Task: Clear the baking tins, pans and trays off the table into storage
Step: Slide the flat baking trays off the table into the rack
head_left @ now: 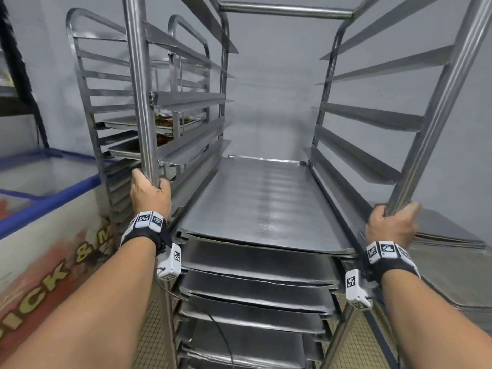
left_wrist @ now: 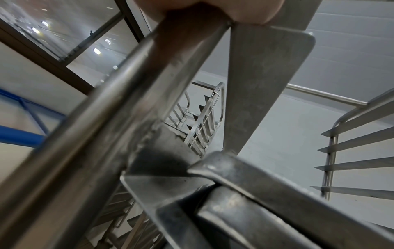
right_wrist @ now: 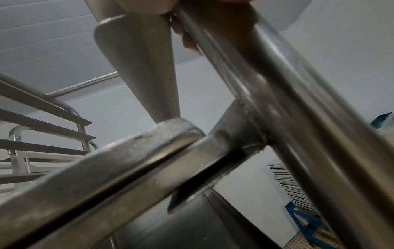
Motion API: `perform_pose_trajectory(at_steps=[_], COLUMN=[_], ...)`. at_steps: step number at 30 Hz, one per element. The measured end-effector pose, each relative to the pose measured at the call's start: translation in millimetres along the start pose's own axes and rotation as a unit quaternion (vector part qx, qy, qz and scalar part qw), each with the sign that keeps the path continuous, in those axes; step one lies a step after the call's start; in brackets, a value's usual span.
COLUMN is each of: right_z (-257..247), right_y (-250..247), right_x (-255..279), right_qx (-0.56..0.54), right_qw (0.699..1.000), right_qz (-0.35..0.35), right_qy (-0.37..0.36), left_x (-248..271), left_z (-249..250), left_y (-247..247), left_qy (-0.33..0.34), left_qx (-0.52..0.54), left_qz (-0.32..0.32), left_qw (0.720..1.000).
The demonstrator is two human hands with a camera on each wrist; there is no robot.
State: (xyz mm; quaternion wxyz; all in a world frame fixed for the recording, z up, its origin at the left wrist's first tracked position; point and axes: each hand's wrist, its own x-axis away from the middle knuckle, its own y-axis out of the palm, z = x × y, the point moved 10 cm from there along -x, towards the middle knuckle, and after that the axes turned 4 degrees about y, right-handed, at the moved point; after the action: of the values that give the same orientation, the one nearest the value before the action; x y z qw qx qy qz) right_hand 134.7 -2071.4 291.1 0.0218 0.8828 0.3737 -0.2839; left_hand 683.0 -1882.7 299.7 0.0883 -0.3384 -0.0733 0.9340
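A tall steel tray rack [head_left: 287, 12] stands right in front of me. Several flat metal baking trays [head_left: 263, 198] lie on its lower runners, the upper runners bare. My left hand [head_left: 150, 191] grips the rack's front left post [head_left: 138, 89]. My right hand [head_left: 391, 225] grips the front right post [head_left: 442, 102]. The left wrist view shows the left post [left_wrist: 102, 118] close up with a tray's corner [left_wrist: 213, 166] below it. The right wrist view shows the right post [right_wrist: 287, 101] and a tray's rim [right_wrist: 132, 160].
A second steel rack [head_left: 87, 97] stands behind on the left, holding two trays with brown residue [head_left: 165, 119]. A chest freezer with a blue frame [head_left: 50, 198] is at the left. A stack of flat trays [head_left: 452, 243] lies at the right. The floor has small tiles.
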Motion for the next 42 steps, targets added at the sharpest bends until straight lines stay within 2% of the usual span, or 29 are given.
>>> perform_pose_trajectory(at_steps=[7, 19, 29, 42], right_z=[18, 36, 47, 63], right_y=[57, 159, 262, 371], right_x=[-42, -100, -154, -217], right_qx=[-0.002, -0.008, -0.002, 0.007], right_qw=[1.0, 1.0, 1.0, 1.0], right_qz=[-0.011, -0.015, -0.012, -0.005], right_qy=[0.013, 0.002, -0.02, 0.001], left_x=[-23, -64, -107, -162], left_z=[-4, -16, -25, -33], left_y=[60, 161, 263, 385], left_qy=[0.012, 0.016, 0.0, -0.004], left_qx=[-0.021, 0.005, 0.02, 0.01], left_qz=[0.012, 0.033, 0.025, 0.003], left_qw=[1.0, 0.999, 0.999, 1.0])
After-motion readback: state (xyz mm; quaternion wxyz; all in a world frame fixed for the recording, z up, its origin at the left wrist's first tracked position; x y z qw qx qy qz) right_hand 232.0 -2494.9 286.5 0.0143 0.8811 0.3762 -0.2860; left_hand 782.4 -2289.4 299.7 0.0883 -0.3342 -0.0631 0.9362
